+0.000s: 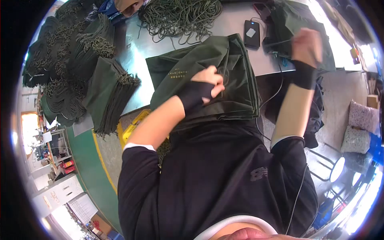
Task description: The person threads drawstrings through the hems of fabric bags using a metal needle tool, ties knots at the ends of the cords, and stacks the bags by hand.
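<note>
A stack of dark green fabric pieces (172, 90) with small yellowish print lies in front of me at the table's near edge. Over its middle is my left hand (207, 82), in a black wrist band, with fingers curled closed. Whatever they grip is hidden, though a thin loop of cord or thread (226, 75) shows faintly beside them. My right hand (307, 46), also banded in black, is raised to the right of the stack. It looks closed like a fist but is blurred by motion, and its contents cannot be made out.
Tangled green cords (180, 18) lie at the back of the metal table (138, 90). Bundles of corded green pieces (108, 94) fill the left side. A black phone-like device (252, 34) with a cable and more green fabric (294, 20) lie right. A yellow crate (134, 127) stands below.
</note>
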`<state>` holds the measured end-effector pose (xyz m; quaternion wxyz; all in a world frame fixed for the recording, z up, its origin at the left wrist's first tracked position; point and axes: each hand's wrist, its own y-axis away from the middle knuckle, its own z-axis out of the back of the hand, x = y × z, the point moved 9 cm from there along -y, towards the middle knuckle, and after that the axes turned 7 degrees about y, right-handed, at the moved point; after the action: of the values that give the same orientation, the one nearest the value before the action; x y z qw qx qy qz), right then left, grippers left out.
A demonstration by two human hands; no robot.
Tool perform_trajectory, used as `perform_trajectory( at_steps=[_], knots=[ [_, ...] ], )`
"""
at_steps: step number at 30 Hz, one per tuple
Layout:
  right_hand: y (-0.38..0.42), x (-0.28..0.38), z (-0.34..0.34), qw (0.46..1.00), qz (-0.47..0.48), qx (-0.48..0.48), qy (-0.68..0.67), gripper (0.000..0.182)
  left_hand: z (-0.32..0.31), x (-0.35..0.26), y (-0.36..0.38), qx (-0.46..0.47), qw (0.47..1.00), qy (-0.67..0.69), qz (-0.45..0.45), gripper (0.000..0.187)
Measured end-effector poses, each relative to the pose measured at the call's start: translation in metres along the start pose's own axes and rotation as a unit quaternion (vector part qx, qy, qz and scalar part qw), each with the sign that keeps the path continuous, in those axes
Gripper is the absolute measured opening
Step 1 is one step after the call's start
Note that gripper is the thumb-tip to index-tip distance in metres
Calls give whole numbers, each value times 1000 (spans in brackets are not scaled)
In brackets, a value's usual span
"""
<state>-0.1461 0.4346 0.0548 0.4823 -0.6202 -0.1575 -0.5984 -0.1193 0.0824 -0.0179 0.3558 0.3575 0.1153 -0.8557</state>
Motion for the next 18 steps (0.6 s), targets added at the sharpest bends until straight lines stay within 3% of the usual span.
perform_trajectory(
  at_steps=[1,2,3,4,5,6,7,9,10,11,14,17,18],
  knots=[
    [-6,32,29,979,5,-115,-169,22,8,0,-14,24,999,7,28,23],
    [-5,39,59,939,-17,-179,-292,23,36,-16,-30,-53,998,19,-22,26],
    [-8,54,74,964,23,-127,-231,23,53,-8,-51,-57,990,111,70,29],
    [5,66,70,978,-19,-120,-172,18,87,-9,-66,-187,970,158,-3,31],
    [26,84,59,985,-61,-114,-113,14,119,-13,-80,-233,941,244,-31,28],
    [49,125,35,996,51,-79,7,11,155,-19,-92,-265,917,292,-54,21],
    [78,164,0,978,159,-45,128,10,196,-57,-78,-377,902,211,-33,24],
    [116,204,-61,973,168,115,110,37,257,-50,-86,-463,861,197,-81,28],
    [134,219,-80,959,214,163,92,53,274,-20,-110,-334,858,390,17,33],
    [143,223,-94,948,177,219,147,62,283,-72,-78,-503,801,322,-39,22],
    [133,215,-86,956,179,13,232,69,294,-112,-50,-503,741,421,-145,19],
    [111,189,-92,950,129,-32,283,65,299,-106,-33,-538,716,424,-138,19],
    [105,178,-105,949,109,-13,294,67,282,-105,-49,-210,603,750,-174,21]
  ],
)
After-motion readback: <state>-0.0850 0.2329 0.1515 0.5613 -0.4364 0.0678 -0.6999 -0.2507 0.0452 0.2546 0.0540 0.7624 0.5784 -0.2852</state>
